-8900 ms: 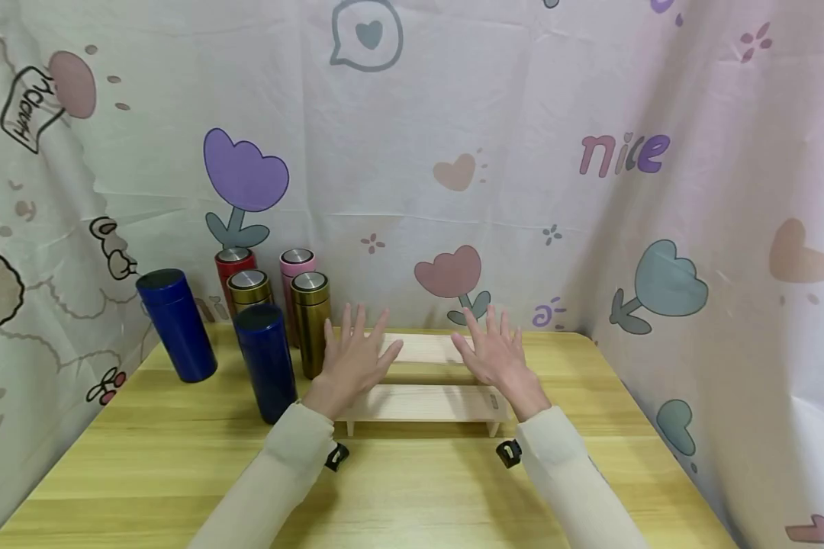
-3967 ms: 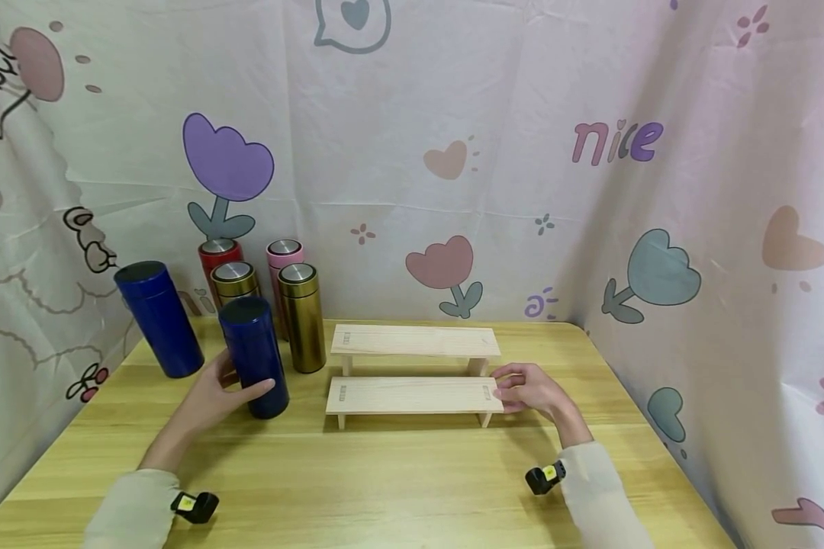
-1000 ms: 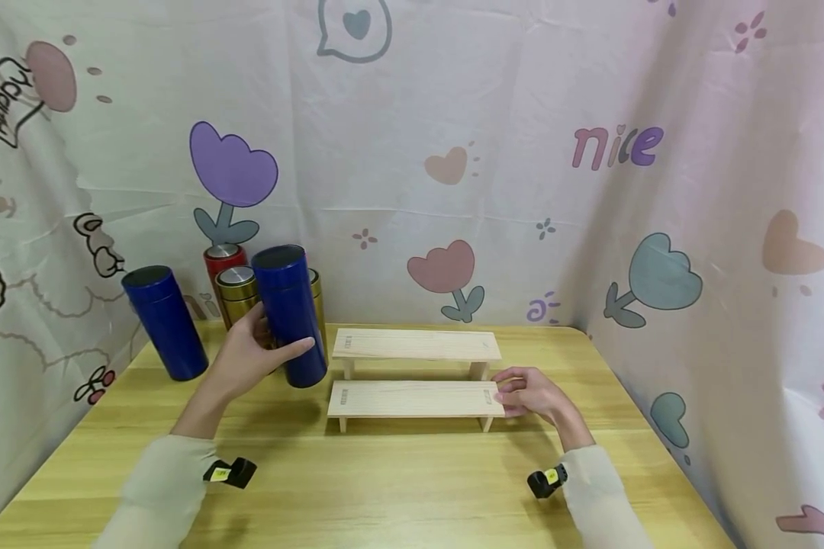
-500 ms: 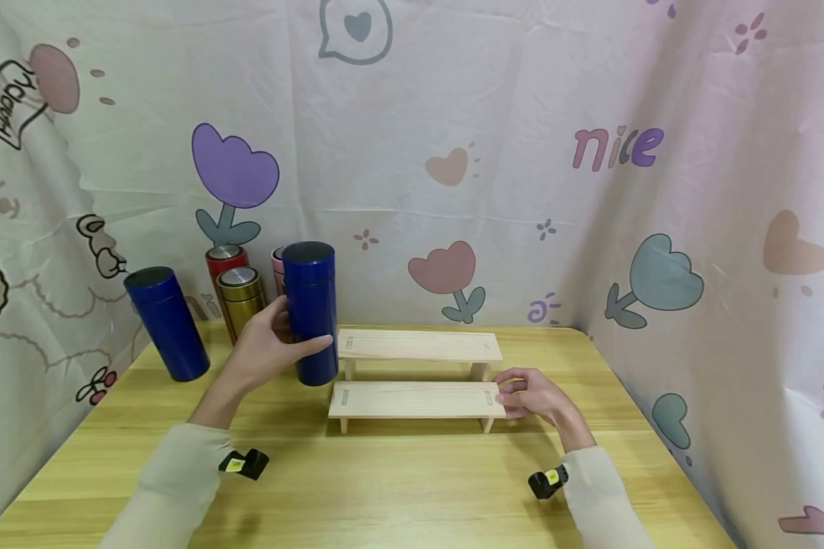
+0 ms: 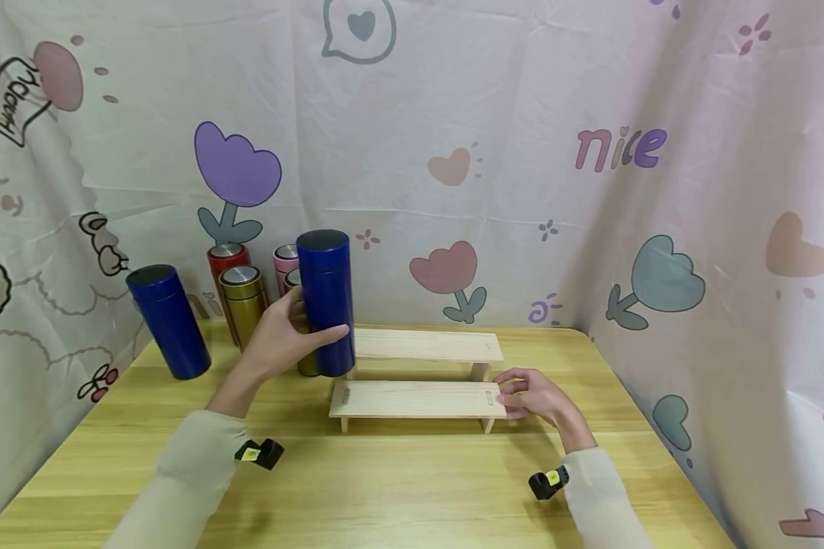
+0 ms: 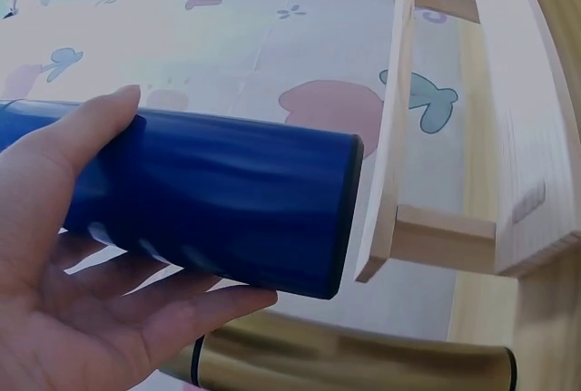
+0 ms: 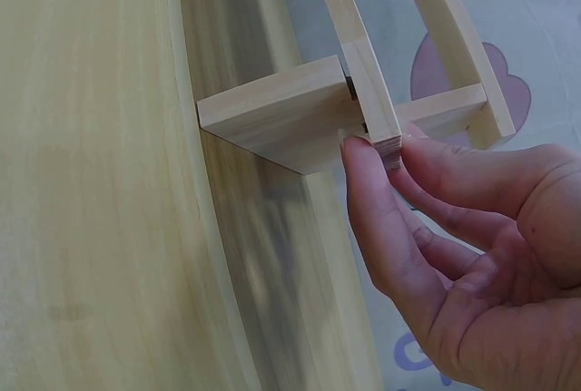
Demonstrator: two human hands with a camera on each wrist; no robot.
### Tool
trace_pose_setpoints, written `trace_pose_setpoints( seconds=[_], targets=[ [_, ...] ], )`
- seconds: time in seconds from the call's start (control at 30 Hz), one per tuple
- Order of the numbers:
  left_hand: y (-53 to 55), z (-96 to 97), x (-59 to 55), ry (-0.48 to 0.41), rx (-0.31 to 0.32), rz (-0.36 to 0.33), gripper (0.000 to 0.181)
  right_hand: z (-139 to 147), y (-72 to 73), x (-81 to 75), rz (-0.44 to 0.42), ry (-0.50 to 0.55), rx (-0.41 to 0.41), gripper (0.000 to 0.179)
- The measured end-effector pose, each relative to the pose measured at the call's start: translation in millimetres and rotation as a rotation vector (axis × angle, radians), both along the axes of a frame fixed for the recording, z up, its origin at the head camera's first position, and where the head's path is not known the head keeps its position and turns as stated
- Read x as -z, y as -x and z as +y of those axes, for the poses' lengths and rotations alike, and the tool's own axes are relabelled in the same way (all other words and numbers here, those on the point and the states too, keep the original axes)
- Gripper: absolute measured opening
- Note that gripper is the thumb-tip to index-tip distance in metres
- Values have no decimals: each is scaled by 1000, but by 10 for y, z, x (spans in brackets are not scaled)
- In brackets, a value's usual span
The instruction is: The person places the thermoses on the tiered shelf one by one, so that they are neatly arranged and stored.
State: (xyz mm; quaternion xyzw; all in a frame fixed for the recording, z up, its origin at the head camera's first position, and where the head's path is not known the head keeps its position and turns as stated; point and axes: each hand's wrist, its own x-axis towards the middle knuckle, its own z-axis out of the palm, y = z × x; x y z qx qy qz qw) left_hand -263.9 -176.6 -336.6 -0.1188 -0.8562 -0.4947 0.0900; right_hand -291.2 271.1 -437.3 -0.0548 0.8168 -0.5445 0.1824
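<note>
My left hand (image 5: 281, 339) grips a dark blue thermos bottle (image 5: 329, 293), held nearly upright in the air. The bottle covers the left end of the wooden rack's upper board (image 5: 429, 345) in the head view. Its base (image 6: 352, 219) is close to the rack, with a narrow gap visible in the left wrist view. At the rack's right end, my right hand (image 5: 532, 395) pinches the edge of the lower board (image 5: 419, 399) between thumb and fingers. The right wrist view shows those fingertips (image 7: 363, 160) on the board's end (image 7: 370, 92).
Left on the table (image 5: 398, 488) stand another blue bottle (image 5: 170, 324), a red one (image 5: 228, 263), a gold one (image 5: 243, 305) and a pink one (image 5: 285, 259). A second gold bottle (image 6: 354, 355) is mostly hidden behind the held bottle. A patterned curtain (image 5: 508, 91) hangs behind.
Earlier, my left hand took hold of the blue bottle and lifted it off the table. Over the last second it has moved right, towards the rack. My right hand has stayed on the rack.
</note>
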Motion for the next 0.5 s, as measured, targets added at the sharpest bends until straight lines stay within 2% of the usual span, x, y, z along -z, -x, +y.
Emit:
trace_pose_setpoints(
  seconds=[0.23, 0.5],
  targets=[
    [98, 130, 21, -36, 43, 38, 92, 1, 11, 16, 4, -4, -15, 43],
    [186, 332, 2, -53, 81, 69, 95, 17, 20, 16, 4, 7, -22, 43]
  ],
)
